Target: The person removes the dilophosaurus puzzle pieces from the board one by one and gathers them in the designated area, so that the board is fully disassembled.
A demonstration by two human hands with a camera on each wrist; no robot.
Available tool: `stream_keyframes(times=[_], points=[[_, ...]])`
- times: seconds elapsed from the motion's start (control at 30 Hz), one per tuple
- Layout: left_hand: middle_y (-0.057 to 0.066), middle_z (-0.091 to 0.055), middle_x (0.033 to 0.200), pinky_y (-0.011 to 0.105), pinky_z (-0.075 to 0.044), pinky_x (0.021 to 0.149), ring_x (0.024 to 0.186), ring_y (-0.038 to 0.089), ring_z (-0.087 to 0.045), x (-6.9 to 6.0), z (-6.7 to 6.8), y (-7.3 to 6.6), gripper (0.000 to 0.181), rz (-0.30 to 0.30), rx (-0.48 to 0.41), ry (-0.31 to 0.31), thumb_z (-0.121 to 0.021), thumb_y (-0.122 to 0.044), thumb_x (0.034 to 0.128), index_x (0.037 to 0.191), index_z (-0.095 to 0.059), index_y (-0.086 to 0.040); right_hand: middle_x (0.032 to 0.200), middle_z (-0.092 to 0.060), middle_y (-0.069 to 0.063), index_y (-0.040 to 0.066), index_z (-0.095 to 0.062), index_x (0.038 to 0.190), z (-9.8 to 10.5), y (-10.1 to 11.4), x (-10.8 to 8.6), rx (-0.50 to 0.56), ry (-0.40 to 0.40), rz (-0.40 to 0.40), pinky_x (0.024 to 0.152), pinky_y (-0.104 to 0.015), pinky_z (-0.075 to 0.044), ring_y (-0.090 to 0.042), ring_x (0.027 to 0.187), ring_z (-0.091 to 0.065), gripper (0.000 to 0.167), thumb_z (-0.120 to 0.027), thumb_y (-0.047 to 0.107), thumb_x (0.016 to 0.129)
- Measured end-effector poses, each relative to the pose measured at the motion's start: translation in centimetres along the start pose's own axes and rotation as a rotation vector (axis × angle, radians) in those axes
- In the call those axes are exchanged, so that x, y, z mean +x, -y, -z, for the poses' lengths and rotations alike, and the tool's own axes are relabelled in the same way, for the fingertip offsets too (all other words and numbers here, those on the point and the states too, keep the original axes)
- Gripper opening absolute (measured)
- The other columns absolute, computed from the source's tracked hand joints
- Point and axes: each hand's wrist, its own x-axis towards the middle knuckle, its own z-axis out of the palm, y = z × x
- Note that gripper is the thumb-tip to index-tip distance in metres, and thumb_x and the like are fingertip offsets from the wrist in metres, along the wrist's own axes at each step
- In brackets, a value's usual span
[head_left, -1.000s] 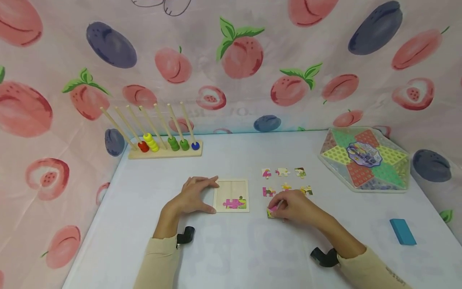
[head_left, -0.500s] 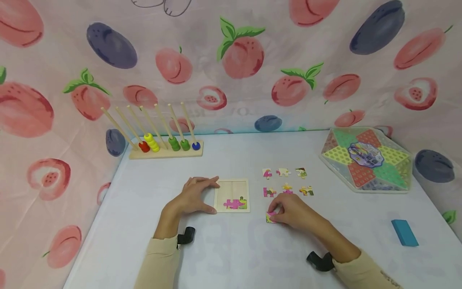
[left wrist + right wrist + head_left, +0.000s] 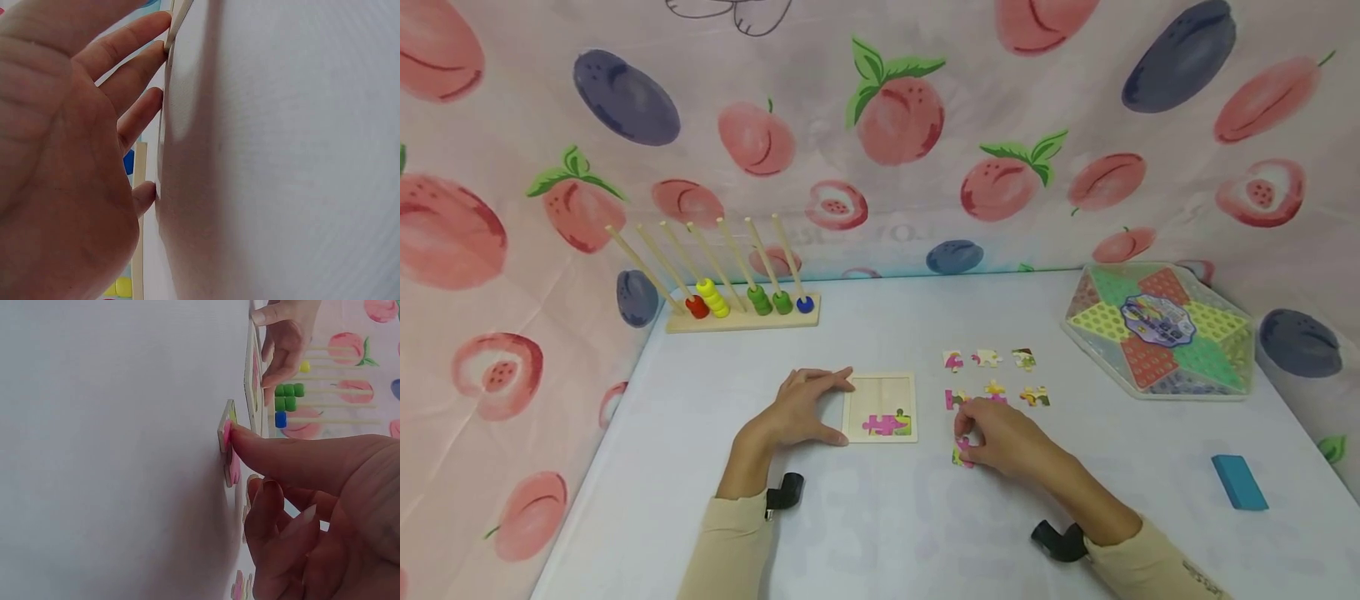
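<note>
A square wooden puzzle tray (image 3: 880,392) lies mid-table, with joined pink and green pieces (image 3: 886,423) in its lower right corner. My left hand (image 3: 801,408) rests along the tray's left edge, thumb and index finger spread toward its two left corners and the fingers fairly straight. To the right of the tray, my right hand (image 3: 1003,437) pinches a pink and green puzzle piece (image 3: 960,454) between thumb and curled fingers, low over the table. In the right wrist view the thumb covers part of that piece (image 3: 229,440).
Several loose puzzle pieces (image 3: 987,357) lie in two rows beyond my right hand. A bead-counting stand (image 3: 745,320) is at the back left. A hexagonal plastic box (image 3: 1157,329) sits at the back right, and a blue block (image 3: 1238,482) lies at the right.
My right hand has shifted slightly left, and the piece at its fingertips has turned, showing more of its pink and green face. The left hand and tray have stayed put.
</note>
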Motion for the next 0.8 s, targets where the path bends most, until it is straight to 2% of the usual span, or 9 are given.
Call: stream_keyframes(times=[0.13, 0.23, 0.37, 0.5, 0.6, 0.7, 0.8], points=[[-0.009, -0.043, 0.163, 0.060, 0.001, 0.129, 0.149, 0.026, -0.032, 0.0, 0.0, 0.0, 0.074, 0.007, -0.002, 0.003, -0.095, -0.029, 0.0683, 0.135, -0.063, -0.026, 0.089, -0.060, 0.007, 0.022, -0.062, 0.089, 0.0, 0.3, 0.0, -0.025, -0.006, -0.013, 0.073, -0.027, -0.048, -0.012, 0.085, -0.053, 0.028, -0.087, 0.013, 0.079], [-0.009, -0.043, 0.163, 0.061, 0.001, 0.129, 0.149, 0.026, -0.032, 0.1, -0.1, 0.1, 0.075, 0.008, -0.001, 0.004, -0.095, -0.029, 0.0684, 0.136, -0.063, -0.026, 0.091, -0.059, 0.006, 0.022, -0.063, 0.090, 0.1, 0.4, -0.1, -0.044, -0.009, -0.009, 0.069, -0.026, -0.047, -0.012, 0.081, -0.052, 0.029, -0.089, 0.014, 0.078], [-0.010, -0.044, 0.162, 0.061, -0.001, 0.129, 0.149, 0.026, -0.032, 0.1, -0.1, 0.2, 0.075, 0.006, 0.003, 0.002, -0.095, -0.030, 0.0681, 0.136, -0.063, -0.027, 0.093, -0.059, 0.005, 0.022, -0.063, 0.089, 0.3, 0.9, 0.3, -0.083, -0.017, 0.019, 0.062, -0.024, -0.043, -0.011, 0.073, -0.050, 0.031, -0.090, 0.015, 0.076], [-0.011, -0.043, 0.163, 0.061, -0.001, 0.129, 0.149, 0.025, -0.032, 0.1, -0.1, 0.2, 0.075, 0.003, 0.005, 0.010, -0.096, -0.030, 0.0680, 0.135, -0.063, -0.027, 0.092, -0.059, 0.005, 0.022, -0.065, 0.090, 0.7, 1.9, 1.1, -0.105, -0.025, 0.053, 0.064, -0.023, -0.044, -0.009, 0.074, -0.050, 0.029, -0.090, 0.019, 0.076], [-0.012, -0.043, 0.163, 0.060, -0.001, 0.129, 0.149, 0.025, -0.032, 0.2, -0.2, 0.2, 0.074, 0.007, 0.006, 0.009, -0.096, -0.029, 0.0679, 0.135, -0.063, -0.027, 0.096, -0.062, 0.006, 0.022, -0.067, 0.094, 1.0, 3.1, 2.0, -0.102, -0.015, 0.101, 0.072, -0.025, -0.050, -0.009, 0.082, -0.055, 0.025, -0.088, 0.024, 0.079], [-0.011, -0.043, 0.163, 0.060, 0.000, 0.129, 0.149, 0.025, -0.032, 0.2, -0.1, 0.2, 0.074, 0.014, 0.005, 0.006, -0.096, -0.029, 0.0681, 0.135, -0.063, -0.028, 0.107, -0.067, 0.005, 0.021, -0.070, 0.101, 0.9, 4.5, 3.0, -0.099, 0.016, 0.172, 0.088, -0.031, -0.057, -0.012, 0.096, -0.060, 0.022, -0.084, 0.025, 0.084], [-0.011, -0.044, 0.162, 0.060, 0.000, 0.129, 0.149, 0.026, -0.032, 0.2, -0.1, 0.2, 0.074, 0.015, 0.003, 0.006, -0.095, -0.030, 0.0683, 0.135, -0.064, -0.028, 0.119, -0.069, 0.003, 0.020, -0.071, 0.107, 0.6, 5.7, 4.2, -0.093, 0.068, 0.239, 0.104, -0.038, -0.055, -0.017, 0.112, -0.060, 0.022, -0.081, 0.023, 0.088]])
